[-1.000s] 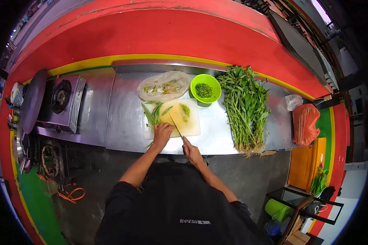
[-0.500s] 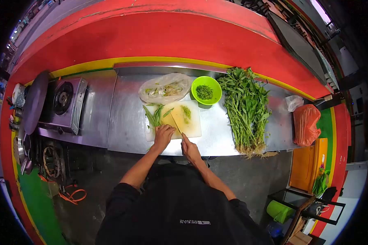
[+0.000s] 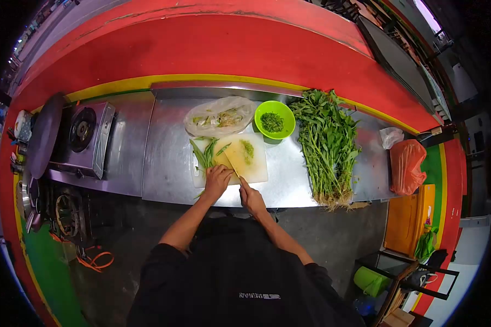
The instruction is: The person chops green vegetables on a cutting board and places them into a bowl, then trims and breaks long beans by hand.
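Observation:
My right hand (image 3: pixel 251 197) grips the handle of a knife (image 3: pixel 232 163), its blade slanting up and left over a white cutting board (image 3: pixel 257 175). Closed over a bunch of long green leaves (image 3: pixel 204 152), my left hand (image 3: pixel 217 181) presses them onto the board beside the blade. The fingertips partly hide the leaves' near ends. A small heap of finely chopped green bits (image 3: pixel 247 151) lies right of the knife. Behind the board stands a lime-green bowl (image 3: pixel 260 128) containing chopped greens (image 3: pixel 271 122). Left of it rests a clear plastic bag (image 3: pixel 197 121) with trimmings inside.
A large pile of rooted leafy greens (image 3: pixel 328 147) lies right of the board on the steel counter (image 3: pixel 166 155). Farther right is a red plastic bag (image 3: pixel 407 168). A gas stove (image 3: pixel 83 133) and a dark round pan (image 3: pixel 46 136) stand left. A red wall (image 3: pixel 202 49) borders the back.
The whole view has shifted slightly. Both hands stay at nearly the same spot on the board, with the knife still at the leaves.

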`<state>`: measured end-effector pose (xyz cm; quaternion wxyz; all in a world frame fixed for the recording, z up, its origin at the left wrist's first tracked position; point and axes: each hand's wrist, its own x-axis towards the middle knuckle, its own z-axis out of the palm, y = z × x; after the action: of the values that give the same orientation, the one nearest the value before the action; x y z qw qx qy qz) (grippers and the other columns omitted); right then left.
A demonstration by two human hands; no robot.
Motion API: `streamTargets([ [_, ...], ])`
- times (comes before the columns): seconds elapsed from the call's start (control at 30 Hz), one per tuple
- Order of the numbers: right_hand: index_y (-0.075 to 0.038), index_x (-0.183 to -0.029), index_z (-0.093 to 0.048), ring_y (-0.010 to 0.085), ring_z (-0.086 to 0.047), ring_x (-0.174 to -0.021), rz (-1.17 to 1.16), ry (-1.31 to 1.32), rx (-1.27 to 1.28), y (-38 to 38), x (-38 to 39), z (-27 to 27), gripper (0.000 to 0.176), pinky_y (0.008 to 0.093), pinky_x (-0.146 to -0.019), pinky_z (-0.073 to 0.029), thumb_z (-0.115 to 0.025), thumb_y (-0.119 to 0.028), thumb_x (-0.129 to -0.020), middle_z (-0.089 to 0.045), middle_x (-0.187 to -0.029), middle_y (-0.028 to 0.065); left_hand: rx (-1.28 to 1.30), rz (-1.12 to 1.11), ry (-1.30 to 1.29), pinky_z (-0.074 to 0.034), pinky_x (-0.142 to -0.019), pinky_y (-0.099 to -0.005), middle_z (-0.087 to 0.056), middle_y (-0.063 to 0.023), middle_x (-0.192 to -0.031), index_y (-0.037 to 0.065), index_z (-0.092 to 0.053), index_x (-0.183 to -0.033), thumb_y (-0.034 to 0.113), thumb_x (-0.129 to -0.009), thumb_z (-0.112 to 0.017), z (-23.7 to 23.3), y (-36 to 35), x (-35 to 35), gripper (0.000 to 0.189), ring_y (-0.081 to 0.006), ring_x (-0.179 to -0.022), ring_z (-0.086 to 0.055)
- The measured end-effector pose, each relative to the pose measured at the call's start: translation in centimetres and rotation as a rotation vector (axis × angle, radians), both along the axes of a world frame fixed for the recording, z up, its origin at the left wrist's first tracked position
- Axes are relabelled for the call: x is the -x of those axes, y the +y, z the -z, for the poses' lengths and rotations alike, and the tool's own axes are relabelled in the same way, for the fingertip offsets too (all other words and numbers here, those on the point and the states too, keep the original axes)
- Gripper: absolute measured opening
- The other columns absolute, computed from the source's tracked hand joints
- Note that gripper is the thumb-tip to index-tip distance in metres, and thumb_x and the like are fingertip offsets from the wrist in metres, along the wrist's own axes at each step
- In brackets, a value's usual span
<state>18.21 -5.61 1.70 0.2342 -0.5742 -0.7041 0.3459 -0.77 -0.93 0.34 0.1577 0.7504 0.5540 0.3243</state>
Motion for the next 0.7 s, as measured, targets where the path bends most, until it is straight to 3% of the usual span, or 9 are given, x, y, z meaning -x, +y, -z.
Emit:
streamTargets([
  [0.2,-0.013,-0.151,-0.046,0.0457,-0.066,-0.067,0.013,0.071,0.068,-0.3,-0.7,-0.9,0.05,0.0498,-0.065,-0.051,-0.056,-0.019,-0.103,-0.064,-0.074,0.0293,0.005,-0.007,-0.021,-0.036,-0.088,-0.0417,-0.066,-0.0027,-0.095,0.011,-0.074,-0.102,0.015,-0.091,-0.068,0.0,-0.1,0.2,0.013,-0.0228,-0.098,-0.061],
  [0.3,-0.013,-0.151,-0.046,0.0375,-0.067,-0.064,0.003,0.078,0.116,-1.4,-1.8,-0.6,0.05,0.0413,-0.064,-0.051,-0.056,-0.013,-0.103,-0.063,-0.072,0.0265,0.014,-0.021,-0.047,-0.036,-0.088,-0.0418,-0.068,-0.003,-0.095,0.01,-0.075,-0.101,0.015,-0.091,-0.068,0.5,0.1,0.0,0.013,-0.0227,-0.097,-0.062],
  [0.7,-0.013,-0.149,-0.048,0.0457,-0.066,-0.067,0.003,-0.005,0.023,-0.9,-1.0,-0.5,0.049,0.0485,-0.064,-0.052,-0.056,-0.015,-0.102,-0.065,-0.074,0.0289,0.008,-0.004,0.002,-0.037,-0.088,-0.0415,-0.066,-0.0022,-0.096,0.011,-0.075,-0.102,0.014,-0.09,-0.069,-0.3,-0.2,0.0,0.014,-0.0227,-0.098,-0.061],
])
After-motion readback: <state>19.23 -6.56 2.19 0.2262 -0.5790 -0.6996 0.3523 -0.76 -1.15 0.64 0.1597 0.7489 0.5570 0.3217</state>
